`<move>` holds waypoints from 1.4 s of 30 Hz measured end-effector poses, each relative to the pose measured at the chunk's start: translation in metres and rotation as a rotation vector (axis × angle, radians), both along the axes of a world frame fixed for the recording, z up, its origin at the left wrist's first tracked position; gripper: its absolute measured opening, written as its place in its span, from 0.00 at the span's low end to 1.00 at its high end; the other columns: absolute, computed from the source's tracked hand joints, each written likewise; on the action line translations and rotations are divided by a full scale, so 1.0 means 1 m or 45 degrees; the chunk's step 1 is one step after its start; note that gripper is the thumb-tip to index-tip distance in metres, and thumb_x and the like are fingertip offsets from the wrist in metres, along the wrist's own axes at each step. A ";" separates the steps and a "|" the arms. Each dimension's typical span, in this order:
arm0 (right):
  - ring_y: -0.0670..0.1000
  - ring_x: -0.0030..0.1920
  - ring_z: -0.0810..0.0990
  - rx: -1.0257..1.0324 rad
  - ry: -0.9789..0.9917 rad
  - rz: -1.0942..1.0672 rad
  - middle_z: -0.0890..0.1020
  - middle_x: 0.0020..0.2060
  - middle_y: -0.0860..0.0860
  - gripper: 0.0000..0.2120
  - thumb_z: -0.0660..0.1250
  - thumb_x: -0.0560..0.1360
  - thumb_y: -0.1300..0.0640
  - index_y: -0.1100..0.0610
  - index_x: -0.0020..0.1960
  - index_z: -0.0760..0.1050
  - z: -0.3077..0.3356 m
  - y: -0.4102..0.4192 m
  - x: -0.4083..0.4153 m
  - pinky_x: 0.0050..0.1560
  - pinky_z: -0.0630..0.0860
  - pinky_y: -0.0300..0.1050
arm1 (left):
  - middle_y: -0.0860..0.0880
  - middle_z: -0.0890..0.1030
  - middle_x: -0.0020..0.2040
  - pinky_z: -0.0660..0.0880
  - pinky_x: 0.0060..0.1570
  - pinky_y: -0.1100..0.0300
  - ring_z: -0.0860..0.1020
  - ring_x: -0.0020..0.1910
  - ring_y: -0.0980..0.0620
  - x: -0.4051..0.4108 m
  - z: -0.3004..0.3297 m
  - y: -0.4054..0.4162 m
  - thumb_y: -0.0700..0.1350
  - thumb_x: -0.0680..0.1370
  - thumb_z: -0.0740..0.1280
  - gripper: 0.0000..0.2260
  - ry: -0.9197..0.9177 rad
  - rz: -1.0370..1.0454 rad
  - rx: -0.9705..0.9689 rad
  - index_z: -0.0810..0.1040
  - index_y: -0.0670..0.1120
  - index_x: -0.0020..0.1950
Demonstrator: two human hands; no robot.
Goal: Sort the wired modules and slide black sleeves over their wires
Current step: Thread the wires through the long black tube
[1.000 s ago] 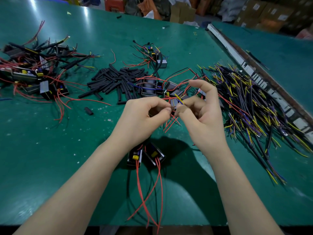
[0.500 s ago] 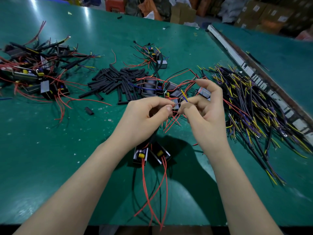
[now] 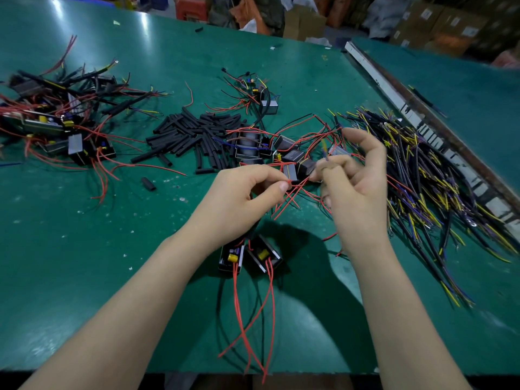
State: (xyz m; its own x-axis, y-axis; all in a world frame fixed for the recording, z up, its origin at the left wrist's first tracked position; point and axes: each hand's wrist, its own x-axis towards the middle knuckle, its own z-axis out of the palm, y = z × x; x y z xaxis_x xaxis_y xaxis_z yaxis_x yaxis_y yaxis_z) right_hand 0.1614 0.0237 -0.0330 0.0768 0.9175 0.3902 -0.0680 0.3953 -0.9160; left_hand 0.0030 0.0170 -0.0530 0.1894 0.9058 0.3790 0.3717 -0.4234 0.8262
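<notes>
Red wires are pinched between thumb and curled forefinger of the left hand; the blurred right hand pinches something, its index raised. Two boxy modules lie below the fingers, black sleeves heaped beyond them, on a glossy green table.

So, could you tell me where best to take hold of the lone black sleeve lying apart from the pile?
Probably pinch the lone black sleeve across its middle, coming from above: it lies flat on the green table, short and round, with bare mat on both long sides.
</notes>
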 end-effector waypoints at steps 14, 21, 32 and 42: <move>0.39 0.26 0.72 -0.099 -0.049 0.076 0.78 0.31 0.48 0.18 0.62 0.72 0.70 0.52 0.57 0.67 0.001 -0.001 0.000 0.30 0.67 0.29 | 0.56 0.81 0.34 0.71 0.39 0.69 0.75 0.33 0.63 0.001 -0.002 0.001 0.46 0.76 0.66 0.04 -0.114 0.004 -0.014 0.80 0.54 0.44; 0.40 0.25 0.72 -0.137 -0.109 0.116 0.79 0.28 0.49 0.19 0.61 0.68 0.64 0.52 0.56 0.67 0.001 -0.003 -0.003 0.28 0.67 0.30 | 0.59 0.80 0.33 0.71 0.39 0.68 0.75 0.33 0.63 0.001 -0.001 0.001 0.43 0.77 0.66 0.07 -0.173 -0.010 -0.056 0.79 0.56 0.44; 0.41 0.23 0.71 -0.161 -0.086 0.191 0.79 0.27 0.50 0.19 0.56 0.74 0.76 0.55 0.57 0.66 0.005 -0.006 -0.005 0.27 0.66 0.30 | 0.55 0.80 0.33 0.74 0.42 0.57 0.75 0.34 0.56 0.004 0.003 -0.001 0.46 0.75 0.65 0.04 -0.296 -0.066 -0.124 0.79 0.53 0.46; 0.43 0.22 0.67 -0.205 -0.114 0.194 0.79 0.27 0.50 0.21 0.54 0.74 0.75 0.51 0.56 0.66 0.007 -0.008 -0.004 0.25 0.64 0.33 | 0.54 0.80 0.34 0.74 0.40 0.61 0.75 0.33 0.57 0.006 0.005 -0.003 0.38 0.78 0.66 0.07 -0.360 -0.063 -0.162 0.79 0.50 0.46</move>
